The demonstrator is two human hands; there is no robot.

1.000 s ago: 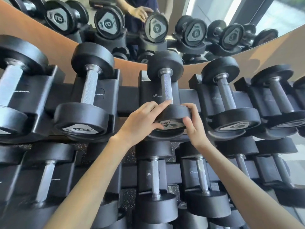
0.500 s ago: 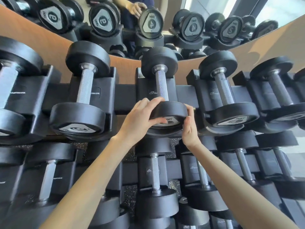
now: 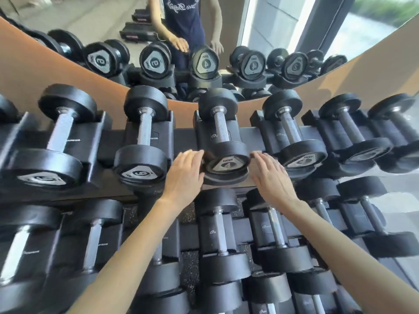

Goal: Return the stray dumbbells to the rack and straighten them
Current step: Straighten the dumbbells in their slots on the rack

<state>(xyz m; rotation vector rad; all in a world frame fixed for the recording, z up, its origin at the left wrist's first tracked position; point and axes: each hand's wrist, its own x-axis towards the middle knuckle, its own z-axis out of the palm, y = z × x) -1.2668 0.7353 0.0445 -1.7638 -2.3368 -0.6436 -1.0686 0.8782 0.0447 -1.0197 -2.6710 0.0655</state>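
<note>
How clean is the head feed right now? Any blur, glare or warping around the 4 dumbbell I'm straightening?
Head view, centre: the 4 dumbbell and its label read sharp, between the left hand and right hand. Head view, edges: smeared, and the lower-left dumbbells are soft. Head view overall: the wide-angle lens bows the wooden mirror frame, and the window at top right is blown out.

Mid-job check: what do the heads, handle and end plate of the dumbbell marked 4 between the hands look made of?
The heads are matte black with no glare, likely rubber or urethane coated. The handle is bright silvery metal, probably steel; blur hides any knurling. The end plate is a flat grey insert, metal or plastic, cannot tell.
</note>
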